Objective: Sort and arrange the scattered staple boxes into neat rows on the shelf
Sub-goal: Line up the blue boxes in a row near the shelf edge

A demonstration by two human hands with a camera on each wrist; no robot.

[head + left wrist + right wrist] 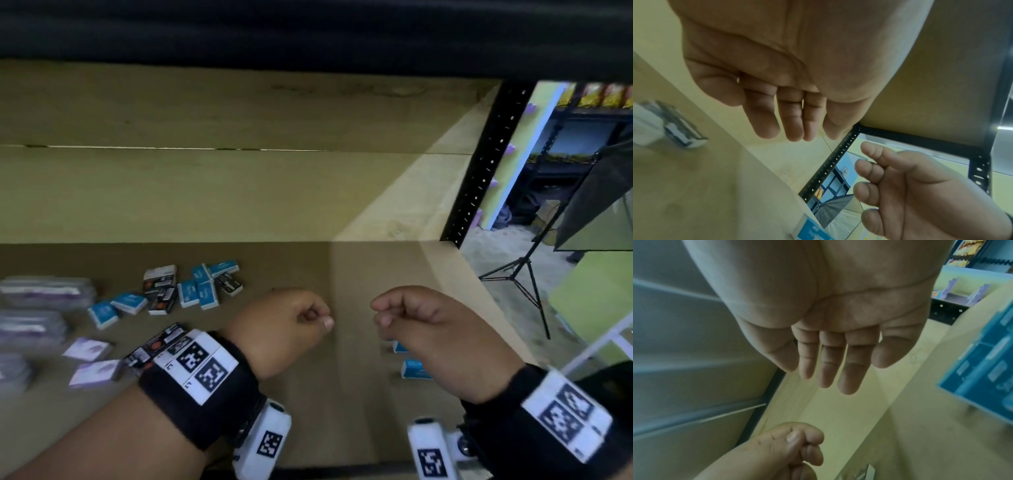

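Observation:
Small staple boxes lie scattered on the brown shelf board [356, 418]. A cluster of blue boxes [202, 287] sits at the back left, with black boxes [159, 291] beside it. More black boxes [154, 346] lie by my left wrist, and pale purple boxes [89, 349] lie further left. Two blue boxes [414, 370] lie under my right hand [407, 315]. My left hand [291, 325] hovers beside it over bare board. Both hands hang loosely curled and hold nothing. The right wrist view shows a blue box [982, 369] close at its right edge.
Stacks of clear plastic packs [44, 291] stand at the far left. A cardboard back wall [239, 192] closes the shelf, and a black perforated post [486, 164] marks its right end. Beyond it stand a light tripod [524, 284] and other racks.

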